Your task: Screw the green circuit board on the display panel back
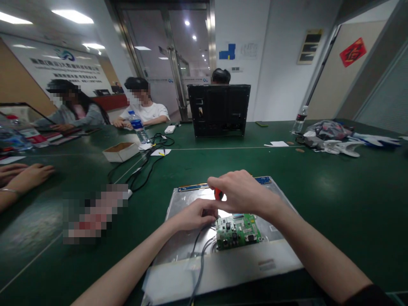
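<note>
A flat silvery panel (pixel 185 204) lies on the green table, with a green circuit board (pixel 237 231) on its middle. My right hand (pixel 239 191) is wrapped round the red handle of a screwdriver-like tool (pixel 218 194) above the board's upper left part; the tool's tip is hidden. My left hand (pixel 197 213) is at the board's upper left corner, its fingers pressed together; what they hold is too small to make out. Dark cables (pixel 201 265) run from the board's left side over the pale strip (pixel 229 267) at the panel's near edge.
Black cables (pixel 149 163), an open box (pixel 120 152) and a bottle (pixel 138 127) lie left of centre. Beyond stands a black monitor frame (pixel 219 110). Bags and gloves (pixel 341 146) are at the right. Another person's hands (pixel 28 176) rest at the left; other people sit behind.
</note>
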`<action>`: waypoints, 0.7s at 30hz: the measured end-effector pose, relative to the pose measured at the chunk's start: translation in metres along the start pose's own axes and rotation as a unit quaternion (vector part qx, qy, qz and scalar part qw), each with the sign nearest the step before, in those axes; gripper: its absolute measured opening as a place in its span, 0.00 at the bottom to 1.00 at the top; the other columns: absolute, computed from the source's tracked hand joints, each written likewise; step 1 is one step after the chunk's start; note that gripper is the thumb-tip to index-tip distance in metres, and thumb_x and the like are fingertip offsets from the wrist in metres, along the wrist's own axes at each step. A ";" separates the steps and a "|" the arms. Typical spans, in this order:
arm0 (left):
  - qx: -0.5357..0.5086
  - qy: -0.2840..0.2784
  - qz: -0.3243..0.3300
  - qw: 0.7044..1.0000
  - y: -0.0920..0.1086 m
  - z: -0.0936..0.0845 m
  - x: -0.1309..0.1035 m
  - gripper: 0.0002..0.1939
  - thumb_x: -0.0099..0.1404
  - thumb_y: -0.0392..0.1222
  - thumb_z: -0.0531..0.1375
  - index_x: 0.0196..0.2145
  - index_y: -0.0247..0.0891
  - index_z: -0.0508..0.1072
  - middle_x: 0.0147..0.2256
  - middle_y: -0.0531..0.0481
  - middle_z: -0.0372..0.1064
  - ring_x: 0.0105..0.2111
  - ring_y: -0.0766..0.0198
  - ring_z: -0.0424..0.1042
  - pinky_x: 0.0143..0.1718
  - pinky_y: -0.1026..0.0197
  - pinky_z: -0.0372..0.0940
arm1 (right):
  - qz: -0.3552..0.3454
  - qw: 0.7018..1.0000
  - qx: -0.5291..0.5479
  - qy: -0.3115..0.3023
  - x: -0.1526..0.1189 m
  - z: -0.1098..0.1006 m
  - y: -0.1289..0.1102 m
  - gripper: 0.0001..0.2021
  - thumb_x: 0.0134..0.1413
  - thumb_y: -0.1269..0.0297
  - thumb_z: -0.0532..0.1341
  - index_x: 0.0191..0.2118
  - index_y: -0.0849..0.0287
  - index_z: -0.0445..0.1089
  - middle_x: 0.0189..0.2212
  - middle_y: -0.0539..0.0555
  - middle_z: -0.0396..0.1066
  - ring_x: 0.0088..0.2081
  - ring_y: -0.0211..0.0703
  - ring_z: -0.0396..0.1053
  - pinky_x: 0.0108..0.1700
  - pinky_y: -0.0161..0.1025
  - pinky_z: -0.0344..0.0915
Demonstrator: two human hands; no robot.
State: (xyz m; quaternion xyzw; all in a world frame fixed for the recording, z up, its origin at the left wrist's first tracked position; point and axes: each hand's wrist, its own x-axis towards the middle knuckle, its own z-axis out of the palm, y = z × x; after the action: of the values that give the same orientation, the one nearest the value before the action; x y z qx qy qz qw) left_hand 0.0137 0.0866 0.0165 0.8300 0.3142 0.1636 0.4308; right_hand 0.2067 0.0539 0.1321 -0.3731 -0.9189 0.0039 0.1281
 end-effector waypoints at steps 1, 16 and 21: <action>-0.004 0.001 -0.004 1.000 0.001 0.000 0.000 0.05 0.56 0.34 0.58 0.33 0.35 0.70 0.29 0.52 0.69 0.28 0.64 0.67 0.33 0.63 0.62 | 0.007 1.000 -0.010 -0.002 0.001 0.000 0.000 0.12 0.59 0.54 0.56 0.35 0.58 0.65 0.25 0.49 0.69 0.23 0.34 0.58 0.25 0.35 0.43; 0.015 0.003 -0.030 0.999 0.000 0.000 -0.002 0.03 0.55 0.32 0.59 0.30 0.35 0.70 0.26 0.55 0.65 0.26 0.67 0.63 0.28 0.66 0.58 | 0.035 0.998 -0.048 -0.002 0.002 0.003 0.001 0.10 0.60 0.55 0.55 0.36 0.56 0.65 0.24 0.50 0.70 0.23 0.37 0.61 0.24 0.36 0.42; 0.008 0.007 -0.011 1.000 -0.003 0.000 -0.002 0.04 0.55 0.32 0.59 0.31 0.34 0.70 0.25 0.55 0.64 0.25 0.67 0.63 0.28 0.66 0.58 | 0.004 1.000 -0.016 -0.003 -0.001 -0.001 0.001 0.09 0.55 0.59 0.58 0.38 0.58 0.65 0.30 0.51 0.72 0.25 0.36 0.61 0.24 0.35 0.44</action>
State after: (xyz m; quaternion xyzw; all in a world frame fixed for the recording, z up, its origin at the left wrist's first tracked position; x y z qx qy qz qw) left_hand 0.0115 0.0867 0.0140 0.8289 0.3274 0.1620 0.4237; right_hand 0.2080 0.0539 0.1331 -0.3792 -0.9175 -0.0090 0.1195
